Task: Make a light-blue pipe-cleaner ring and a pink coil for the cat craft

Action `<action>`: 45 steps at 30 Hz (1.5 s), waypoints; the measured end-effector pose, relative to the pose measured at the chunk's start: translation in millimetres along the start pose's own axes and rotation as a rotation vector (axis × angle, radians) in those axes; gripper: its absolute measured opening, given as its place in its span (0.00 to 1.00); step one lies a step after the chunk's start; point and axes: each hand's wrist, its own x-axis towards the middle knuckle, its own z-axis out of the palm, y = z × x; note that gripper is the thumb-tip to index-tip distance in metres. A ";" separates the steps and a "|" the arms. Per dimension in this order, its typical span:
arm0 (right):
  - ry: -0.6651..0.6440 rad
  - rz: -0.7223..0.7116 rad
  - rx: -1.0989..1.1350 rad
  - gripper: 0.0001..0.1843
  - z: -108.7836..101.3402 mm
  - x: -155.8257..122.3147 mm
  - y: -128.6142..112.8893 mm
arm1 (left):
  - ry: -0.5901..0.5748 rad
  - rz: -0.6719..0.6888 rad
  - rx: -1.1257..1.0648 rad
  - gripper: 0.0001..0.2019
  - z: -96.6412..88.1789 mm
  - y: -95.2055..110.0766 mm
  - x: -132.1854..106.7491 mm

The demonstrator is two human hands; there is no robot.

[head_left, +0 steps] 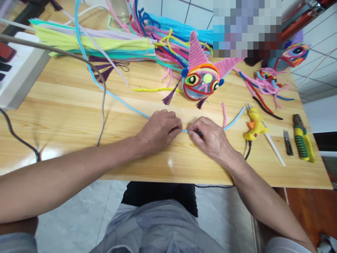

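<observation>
A glossy light-wood table (65,116) stands above pale floor tiles (79,223), before a white tiled wall (175,8).

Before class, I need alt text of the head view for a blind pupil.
Someone's left hand and right hand pinch a light-blue pipe cleaner over a wooden table. Beyond stands a big-eyed figure; a yellow glue gun and pliers lie at right.

place: craft workspace, home or workshop unclear | wooden table (158,170) across mid-frame | glue gun (255,123), snips (288,143) and pliers (300,142) laid out at right | bundled pipe cleaners (113,44), upper left | tasselled figure (198,78), upper centre; second figure (291,56), upper right | tiled wall (181,8), top and right edges
</observation>
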 end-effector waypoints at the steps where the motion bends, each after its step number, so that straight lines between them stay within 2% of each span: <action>1: 0.001 0.001 0.001 0.06 0.0 0.0 0.1 | -0.001 0.000 0.001 0.08 -0.1 0.1 0.1; 11: 0.005 0.003 0.013 0.05 0.0 0.3 -1.0 | 0.019 0.012 0.005 0.08 1.0 -0.2 -0.1; 45: 0.034 0.024 0.020 0.06 2.1 -0.5 -2.3 | -0.023 -0.017 0.011 0.08 -2.4 3.2 0.9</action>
